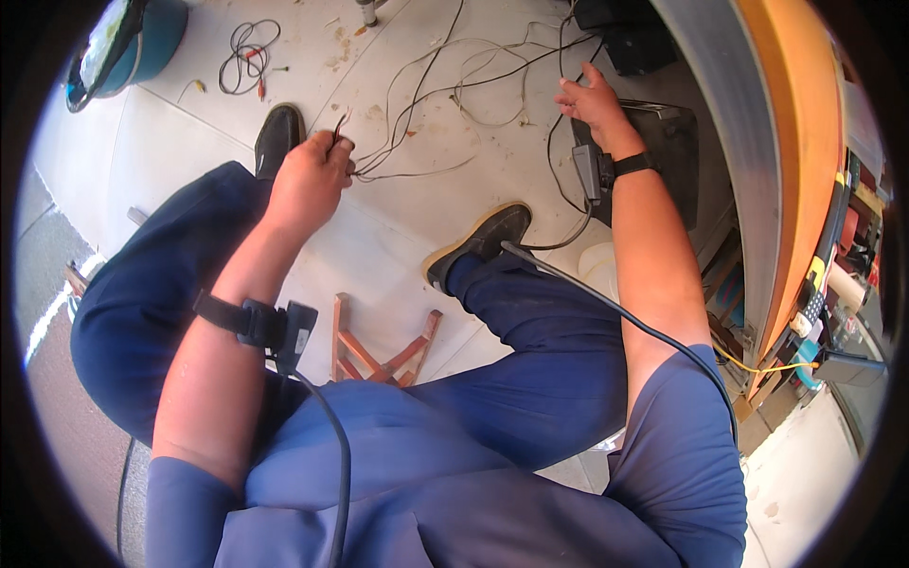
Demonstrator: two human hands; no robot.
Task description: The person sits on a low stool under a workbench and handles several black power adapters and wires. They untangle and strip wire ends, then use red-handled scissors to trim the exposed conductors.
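Observation:
My left hand [314, 182] is closed around a bundle of thin dark cables [377, 163]. Short loose ends stick up past its thumb, and the rest trails away to the right over the pale floor. Further right, my right hand [595, 106] reaches forward with its fingers apart. A dark cable [550, 142] passes close beside its fingertips; I see nothing gripped there. Between the hands and beyond them, several thin grey and black wires [481, 92] lie tangled on the floor. A strapped device with a cord sits on each forearm.
A coiled cable with red plugs [248, 59] lies at the far left, near a blue bucket [156, 43]. Black boxes [663, 156] stand under my right hand. A wooden folding stool frame [383, 355] is between my legs. An orange-edged table [795, 142] curves along the right.

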